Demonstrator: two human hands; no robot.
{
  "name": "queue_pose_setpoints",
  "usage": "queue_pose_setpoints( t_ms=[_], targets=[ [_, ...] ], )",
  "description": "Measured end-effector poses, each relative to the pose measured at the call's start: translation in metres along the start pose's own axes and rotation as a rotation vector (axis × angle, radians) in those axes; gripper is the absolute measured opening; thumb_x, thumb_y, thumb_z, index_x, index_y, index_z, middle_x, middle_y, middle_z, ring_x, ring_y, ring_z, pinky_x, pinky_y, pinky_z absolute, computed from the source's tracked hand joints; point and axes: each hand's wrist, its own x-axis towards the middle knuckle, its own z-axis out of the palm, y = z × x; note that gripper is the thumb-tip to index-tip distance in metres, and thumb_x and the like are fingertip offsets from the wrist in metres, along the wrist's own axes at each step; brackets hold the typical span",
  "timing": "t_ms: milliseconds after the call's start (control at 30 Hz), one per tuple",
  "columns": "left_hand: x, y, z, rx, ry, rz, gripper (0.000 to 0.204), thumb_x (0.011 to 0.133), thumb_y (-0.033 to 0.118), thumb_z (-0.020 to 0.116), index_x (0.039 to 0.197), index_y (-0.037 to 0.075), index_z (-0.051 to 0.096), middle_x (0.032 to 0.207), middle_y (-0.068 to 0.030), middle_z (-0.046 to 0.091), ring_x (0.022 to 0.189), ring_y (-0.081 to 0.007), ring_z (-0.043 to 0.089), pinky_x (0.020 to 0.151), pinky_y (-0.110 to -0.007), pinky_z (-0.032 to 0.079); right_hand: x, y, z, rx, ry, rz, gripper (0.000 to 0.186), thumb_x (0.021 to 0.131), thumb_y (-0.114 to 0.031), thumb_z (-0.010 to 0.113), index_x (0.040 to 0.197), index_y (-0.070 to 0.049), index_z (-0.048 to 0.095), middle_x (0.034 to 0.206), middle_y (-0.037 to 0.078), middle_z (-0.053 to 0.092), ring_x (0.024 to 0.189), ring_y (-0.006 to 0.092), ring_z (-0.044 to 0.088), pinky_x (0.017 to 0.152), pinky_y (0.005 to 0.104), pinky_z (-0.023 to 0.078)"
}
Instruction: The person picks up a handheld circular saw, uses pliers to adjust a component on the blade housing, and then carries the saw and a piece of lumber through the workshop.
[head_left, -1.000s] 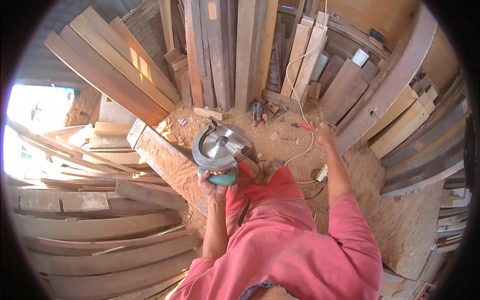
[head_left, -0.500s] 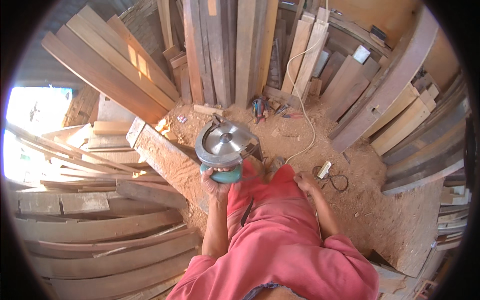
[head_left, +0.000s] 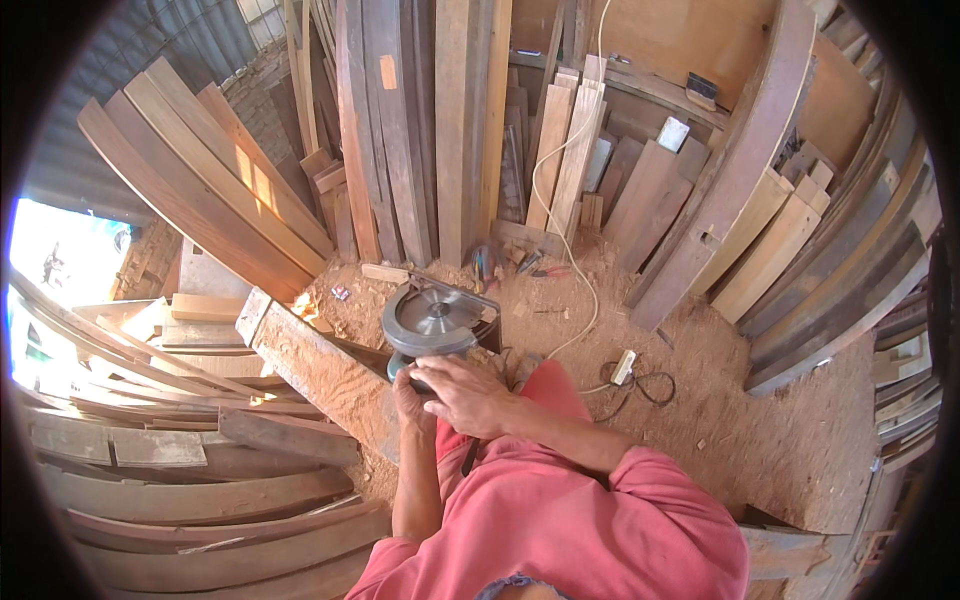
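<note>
In front of my lap a circular saw [head_left: 402, 362] is held up with its round silver blade [head_left: 438, 311] facing upward. A grey guard curves around the near left of the blade. My left hand [head_left: 408, 400] is closed on the teal body from the left. From the right, my right hand [head_left: 468, 395] reaches across, its fingers bent over the body beside my left thumb. Both hands cover most of the teal housing, and the undersides of the fingers are hidden.
A sawdust-covered plank [head_left: 315, 365] slants at the left. Pliers [head_left: 552, 271] and small tools lie on the sawdust floor. A pale cable [head_left: 590, 320] runs down to it, near a white power strip [head_left: 624, 367] with a dark coiled cord [head_left: 652, 392]. Boards [head_left: 460, 130] lean all around.
My right hand has come from beside my right thigh over to the saw's body. The left hand still holds the saw. The view has shifted, showing more of the far wall.
</note>
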Motion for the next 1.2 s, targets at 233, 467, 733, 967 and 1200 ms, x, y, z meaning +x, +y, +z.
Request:
queue_pose_setpoints(
  t_ms=[233, 467, 733, 967, 1200],
  targets=[
    [-0.001, -0.03, 0.016, -0.001, -0.1, -0.055, 0.026, 0.091, 0.018, 0.057, 0.11, 0.0, 0.059, 0.108, -0.0146, 0.065, 0.103, -0.0283, 0.062, 0.094, -0.045, 0.051, -0.009, 0.038, 0.051, -0.265, -0.051, -0.001, 0.074, 0.075, 0.0, 0.057, 0.145, -0.002, 0.031, 0.143, 0.024, 0.038, 0.128, 0.0395, 0.041, 0.108, 0.0459, 0.035],
    [0.021, -0.058, 0.006, 0.081, 0.023, -0.137, 0.02, 0.091, 0.01, 0.053, 0.107, -0.002, 0.059, 0.105, -0.0137, 0.065, 0.099, -0.0282, 0.062, 0.093, -0.045, 0.051, -0.033, 0.072, 0.033, -0.091, -0.063, 0.226, 0.078, 0.079, -0.001, 0.053, 0.15, -0.005, 0.022, 0.15, 0.02, 0.032, 0.133, 0.0419, 0.038, 0.109, 0.0461, 0.036],
    [0.035, -0.088, 0.015, 0.258, 0.095, -0.115, 0.019, 0.082, -0.003, 0.058, 0.101, 0.0, 0.059, 0.094, -0.0106, 0.064, 0.087, -0.0252, 0.064, 0.082, -0.038, 0.055, -0.059, 0.091, 0.025, -0.007, 0.116, 0.436, 0.077, 0.079, -0.002, 0.058, 0.148, -0.005, 0.026, 0.132, 0.021, 0.042, 0.115, 0.0404, 0.05, 0.1, 0.0462, 0.042],
    [0.05, -0.118, 0.038, 0.366, 0.027, -0.232, 0.03, 0.084, 0.007, 0.06, 0.114, 0.001, 0.055, 0.104, -0.0122, 0.064, 0.098, -0.0255, 0.062, 0.089, -0.039, 0.051, -0.075, 0.131, 0.026, 0.122, 0.082, 0.622, 0.089, 0.072, 0.003, 0.065, 0.148, 0.0, 0.02, 0.132, 0.027, 0.036, 0.118, 0.0452, 0.046, 0.098, 0.0445, 0.044],
    [0.08, -0.149, 0.027, 0.049, 0.046, -0.576, 0.021, 0.093, 0.023, 0.051, 0.105, 0.009, 0.06, 0.097, -0.0054, 0.066, 0.086, -0.0224, 0.063, 0.07, -0.036, 0.052, -0.073, 0.173, -0.009, 0.187, 0.07, 0.757, 0.084, 0.072, -0.002, 0.068, 0.145, -0.004, 0.026, 0.132, 0.03, 0.038, 0.12, 0.0477, 0.044, 0.097, 0.0465, 0.045]
  ],
)
